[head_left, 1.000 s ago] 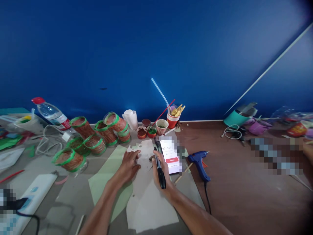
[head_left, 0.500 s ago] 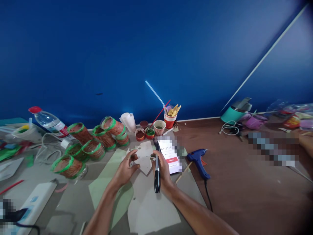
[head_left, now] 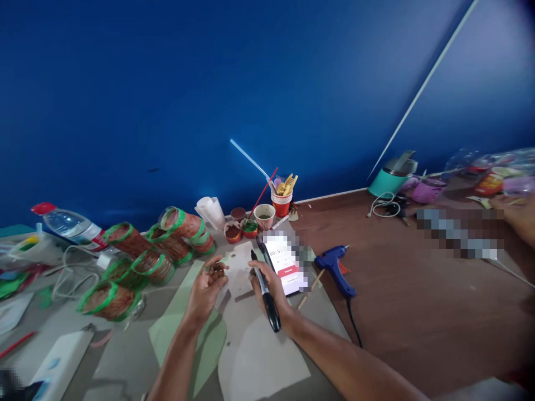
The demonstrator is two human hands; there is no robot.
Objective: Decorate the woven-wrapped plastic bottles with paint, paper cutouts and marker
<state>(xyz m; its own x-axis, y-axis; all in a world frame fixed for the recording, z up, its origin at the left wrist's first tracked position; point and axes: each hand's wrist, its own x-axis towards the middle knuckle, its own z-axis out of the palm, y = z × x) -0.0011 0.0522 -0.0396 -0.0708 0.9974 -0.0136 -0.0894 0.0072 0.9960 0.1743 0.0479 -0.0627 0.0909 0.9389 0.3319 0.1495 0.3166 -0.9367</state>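
My right hand is wrapped around a black marker with a grey band, its dark tip pointing up and away from me. To its left, my left hand hovers over pale paper with loosely curled fingers slightly apart, and nothing shows in it. Pale paper lies beneath and between the hands, carrying their shadows. Under my left forearm spreads a light green sheet. A phone with a lit timer screen lies just beyond my right hand.
Several brown, green-rimmed cups and a water bottle stand left. Small paint cups and a tool-filled paper cup line the wall. A blue glue gun lies right, near a co-worker's hand.
My hands have drawn slightly apart, and the pointed paper piece between them no longer stands out. The marker has tilted, its tip swinging left. The camera view has shifted a little.
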